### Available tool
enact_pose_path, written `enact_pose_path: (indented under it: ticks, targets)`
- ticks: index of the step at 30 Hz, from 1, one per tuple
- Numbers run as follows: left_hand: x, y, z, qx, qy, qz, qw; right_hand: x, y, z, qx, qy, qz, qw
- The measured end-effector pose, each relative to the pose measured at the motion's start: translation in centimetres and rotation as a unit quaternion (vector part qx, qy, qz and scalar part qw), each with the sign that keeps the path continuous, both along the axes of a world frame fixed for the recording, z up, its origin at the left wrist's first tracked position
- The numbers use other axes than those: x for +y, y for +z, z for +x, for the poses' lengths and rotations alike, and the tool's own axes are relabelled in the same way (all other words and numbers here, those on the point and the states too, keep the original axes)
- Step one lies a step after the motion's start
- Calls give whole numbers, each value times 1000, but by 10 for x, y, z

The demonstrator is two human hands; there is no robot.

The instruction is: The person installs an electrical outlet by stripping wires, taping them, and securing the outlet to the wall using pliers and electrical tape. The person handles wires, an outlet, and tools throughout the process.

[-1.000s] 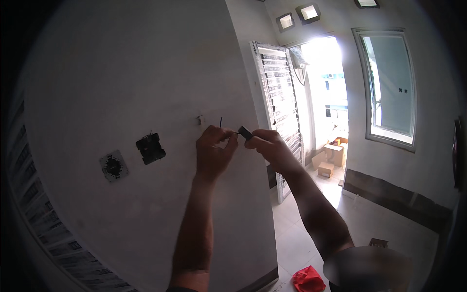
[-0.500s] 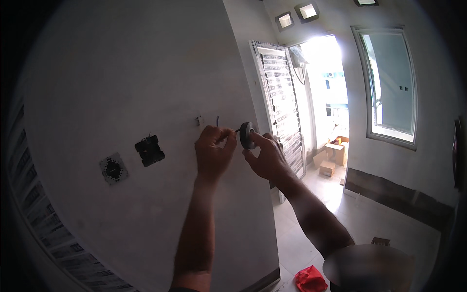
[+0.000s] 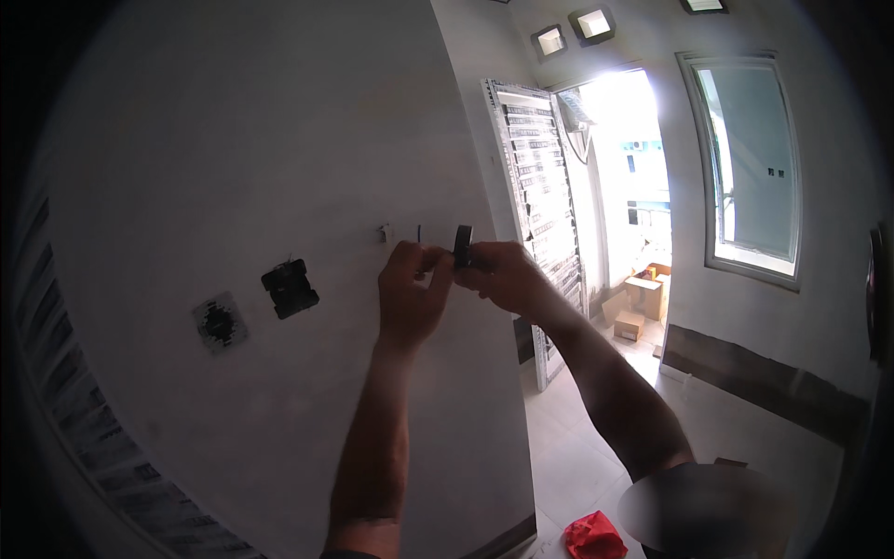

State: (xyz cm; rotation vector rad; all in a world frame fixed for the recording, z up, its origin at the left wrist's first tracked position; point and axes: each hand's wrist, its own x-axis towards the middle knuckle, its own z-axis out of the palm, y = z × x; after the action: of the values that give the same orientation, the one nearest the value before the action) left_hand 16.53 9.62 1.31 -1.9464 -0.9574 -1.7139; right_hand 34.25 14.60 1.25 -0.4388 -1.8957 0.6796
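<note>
Before the pale wall, my left hand (image 3: 411,291) is closed in a pinch. A short dark wire (image 3: 419,233) sticks up just above its fingers, and the fingertips hide what lies between them. My right hand (image 3: 507,272) grips a roll of black tape (image 3: 463,242), turned nearly edge-on. The roll sits right beside the left fingertips. A small opening (image 3: 385,233) in the wall shows just left of the wire. Farther left are a dark square wall box (image 3: 290,288) and a grey mounting plate with a dark centre (image 3: 221,322).
At the right, a slatted door (image 3: 535,177) stands ajar by a bright doorway with cardboard boxes (image 3: 643,296). A window (image 3: 750,168) is in the right wall. A red bag-like thing (image 3: 595,537) lies on the tiled floor (image 3: 577,447). A blurred round shape (image 3: 703,512) covers the lower right.
My right hand has rolled over, turning the tape roll from an angled face to nearly edge-on and bringing it closer to the left fingertips. My left hand has hardly moved.
</note>
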Motion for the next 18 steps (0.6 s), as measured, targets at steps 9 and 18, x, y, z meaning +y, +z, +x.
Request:
enact_pose_path:
  ticks: [9,18]
  targets:
    - [1,0,-1,24,-21,8,999,-32,27,19,-7,-28,98,995]
    - [-1,2,-1,28,8,65,997,1,1,0,21,14,5,1000]
